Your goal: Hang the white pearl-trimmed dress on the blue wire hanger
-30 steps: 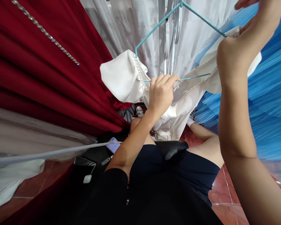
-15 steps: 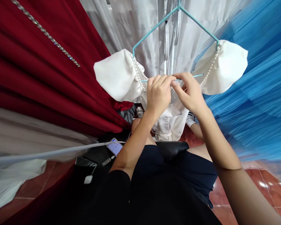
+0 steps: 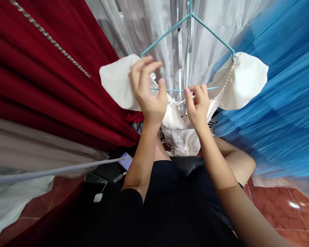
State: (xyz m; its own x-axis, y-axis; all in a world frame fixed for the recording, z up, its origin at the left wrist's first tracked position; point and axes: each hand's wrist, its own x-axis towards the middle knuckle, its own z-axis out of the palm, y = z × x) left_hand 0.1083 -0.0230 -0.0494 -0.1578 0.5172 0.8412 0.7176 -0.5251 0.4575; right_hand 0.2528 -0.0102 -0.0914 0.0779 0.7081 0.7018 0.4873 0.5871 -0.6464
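A white dress [image 3: 172, 120] with pearl strands hangs from a light blue hanger [image 3: 167, 33]. Over the dress's left puffed sleeve is my left hand [image 3: 149, 89], its fingers spread and slightly blurred, with nothing visible between them. My right hand [image 3: 197, 103] is pinched at the hanger's lower bar, near the middle of the neckline. What its fingertips hold, if anything, is too small to make out. The right puffed sleeve [image 3: 249, 80] and its pearl strap [image 3: 228, 80] hang to the right of that hand.
Red fabric [image 3: 54, 79] with a sparkling trim hangs at the left, blue tulle [image 3: 285, 103] at the right. White drapes [image 3: 154, 20] are behind the hanger. A lit phone [image 3: 125, 161], a white charger piece [image 3: 98, 197] and cables lie at lower left.
My left hand has moved left and up, away from my right hand, and its fingers have spread. The hanger and dress have shifted slightly left in view. My right hand has lowered slightly.
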